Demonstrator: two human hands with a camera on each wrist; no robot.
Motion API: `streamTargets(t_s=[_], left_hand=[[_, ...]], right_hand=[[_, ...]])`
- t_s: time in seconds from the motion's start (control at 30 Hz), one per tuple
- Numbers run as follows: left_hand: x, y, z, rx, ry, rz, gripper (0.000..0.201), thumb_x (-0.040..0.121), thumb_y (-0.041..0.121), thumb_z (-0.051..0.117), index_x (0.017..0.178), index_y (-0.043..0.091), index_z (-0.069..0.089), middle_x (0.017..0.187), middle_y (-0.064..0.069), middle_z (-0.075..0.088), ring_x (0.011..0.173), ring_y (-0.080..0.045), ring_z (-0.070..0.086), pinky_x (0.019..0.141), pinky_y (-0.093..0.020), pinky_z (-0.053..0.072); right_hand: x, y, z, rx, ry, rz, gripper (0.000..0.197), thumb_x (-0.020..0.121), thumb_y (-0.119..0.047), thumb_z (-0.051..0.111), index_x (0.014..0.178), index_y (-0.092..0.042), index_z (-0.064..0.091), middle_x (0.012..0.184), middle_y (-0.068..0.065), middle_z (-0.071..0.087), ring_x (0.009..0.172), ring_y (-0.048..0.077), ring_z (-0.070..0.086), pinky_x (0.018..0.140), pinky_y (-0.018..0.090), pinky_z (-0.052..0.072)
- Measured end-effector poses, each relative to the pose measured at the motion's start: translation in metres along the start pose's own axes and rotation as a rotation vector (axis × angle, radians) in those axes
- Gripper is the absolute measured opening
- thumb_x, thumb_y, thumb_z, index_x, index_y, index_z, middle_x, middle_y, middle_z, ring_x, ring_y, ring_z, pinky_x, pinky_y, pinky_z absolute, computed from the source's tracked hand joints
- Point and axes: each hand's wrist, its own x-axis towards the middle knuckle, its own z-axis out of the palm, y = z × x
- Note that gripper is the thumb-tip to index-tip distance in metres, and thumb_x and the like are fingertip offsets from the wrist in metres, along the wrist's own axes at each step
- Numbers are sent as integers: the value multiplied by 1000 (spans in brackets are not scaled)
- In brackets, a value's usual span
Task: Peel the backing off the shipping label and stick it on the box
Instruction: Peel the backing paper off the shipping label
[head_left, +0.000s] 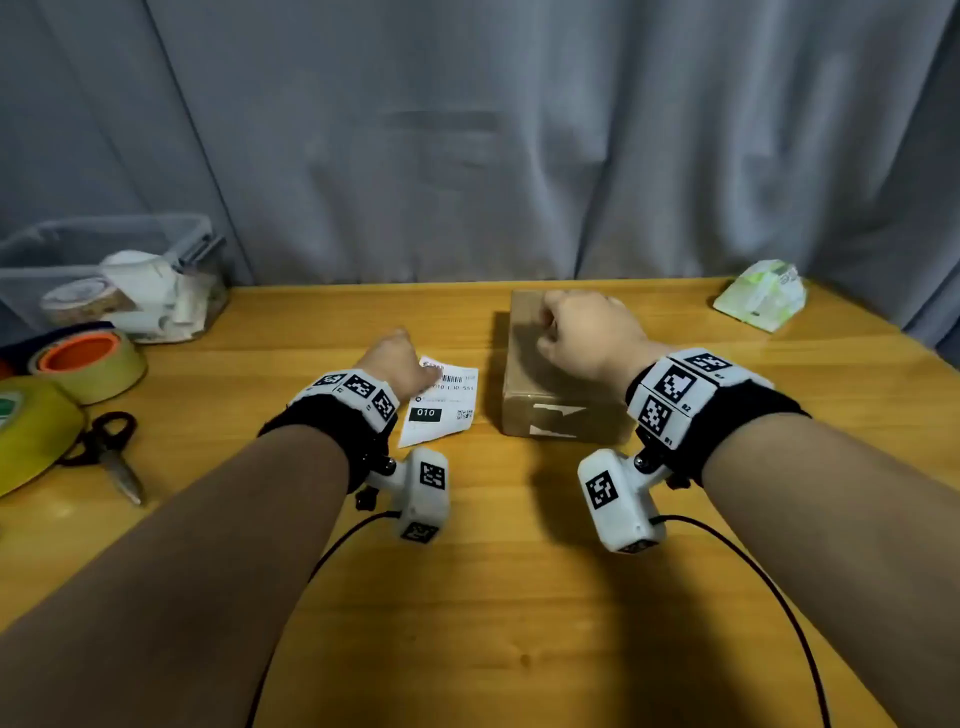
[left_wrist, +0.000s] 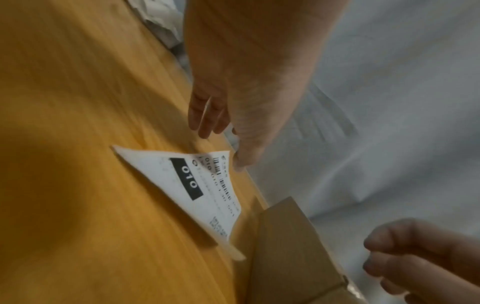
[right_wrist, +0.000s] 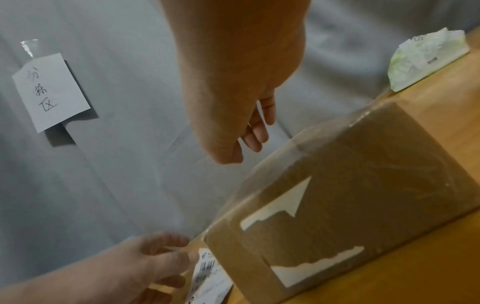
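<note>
On the worktop (head_left: 519, 571): shipping label (head_left: 441, 405) lying just left of the box (head_left: 561, 410).
Left hand (head_left: 397, 364) touches the label's far corner, fingers relaxed; right hand (head_left: 587, 332) hovers over the box, fingers loosely curled, empty.

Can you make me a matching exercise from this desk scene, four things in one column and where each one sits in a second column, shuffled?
Things:
1. white shipping label
2. brown cardboard box
3. black-handled scissors
4. green and white tissue pack

Places:
A. far right corner of the wooden table
B. under the right hand
C. at the left hand fingertips
D. near the left edge, beside the tape rolls

Pairs: 1-C, 2-B, 3-D, 4-A
</note>
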Motion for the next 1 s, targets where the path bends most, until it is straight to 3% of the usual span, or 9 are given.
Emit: streamTargets(t_s=[0.1, 0.2, 0.3, 0.4, 0.57, 0.63, 0.73, 0.87, 1.0], left_hand=[[-1, -3, 4, -65, -55, -58, 73, 86, 30, 64, 141, -1, 27, 134, -17, 53, 117, -28, 54, 91, -33, 45], [-2, -3, 6, -116, -40, -78, 62, 84, 22, 67, 135, 0, 38, 132, -16, 56, 116, -29, 56, 94, -34, 45], [-4, -3, 3, -212, 67, -51, 12, 84, 10, 62, 96, 11, 61, 106, -14, 68, 92, -26, 60, 83, -32, 48], [-10, 3, -7, -331, 162, 9, 22, 85, 5, 56, 68, 17, 51, 75, -3, 59, 81, -21, 53, 72, -26, 40], [-21, 22, -37, -529, 373, 190, 7, 87, 8, 54, 93, 7, 59, 85, -7, 58, 78, -20, 55, 74, -27, 45], [-23, 29, -45, -656, 422, 247, 6, 85, 6, 54, 83, 11, 58, 78, -6, 58, 66, -18, 58, 69, -32, 51], [-31, 41, -51, -840, 366, 315, 23, 84, 0, 51, 70, 18, 49, 65, -5, 56, 46, -5, 56, 49, -22, 52], [-44, 56, -50, -919, 265, 398, 23, 87, -2, 51, 72, 15, 48, 64, -9, 59, 51, -10, 61, 53, -22, 55], [-53, 64, -45, -994, 142, 453, 17, 92, 2, 52, 80, 14, 48, 70, -12, 60, 47, -5, 65, 52, -18, 55]], right_hand=[[-1, 3, 4, 49, 0, 12, 25, 86, -28, 53, 108, -16, 55, 108, 7, 62, 103, 28, 56, 98, 43, 41], [-4, 1, 5, 53, 3, 7, 24, 86, -28, 53, 107, -17, 55, 109, 7, 62, 103, 28, 56, 97, 42, 41], [-7, -2, 3, 71, 23, -11, 23, 86, -28, 52, 106, -17, 55, 109, 7, 62, 104, 28, 56, 97, 41, 41], [-10, -7, -2, 104, 56, -34, 19, 86, -26, 51, 103, -17, 55, 106, 6, 64, 101, 28, 58, 94, 40, 42], [-9, -14, -5, 280, 113, 19, 32, 88, -34, 51, 113, -14, 54, 112, 8, 60, 101, 26, 58, 88, 38, 49], [-7, -17, -6, 403, 135, 45, 43, 87, -41, 54, 120, -13, 52, 119, 9, 58, 106, 25, 57, 91, 36, 46], [-5, -23, -12, 639, 214, 73, 53, 85, -43, 59, 125, -9, 49, 119, 8, 59, 105, 21, 57, 92, 33, 48], [-6, -26, -24, 914, 345, 59, 25, 87, -25, 61, 106, -11, 55, 96, 0, 61, 86, 13, 57, 74, 24, 48], [-7, -20, -30, 935, 472, 39, 2, 86, -16, 58, 84, -16, 58, 83, 3, 64, 78, 16, 59, 75, 34, 50]])
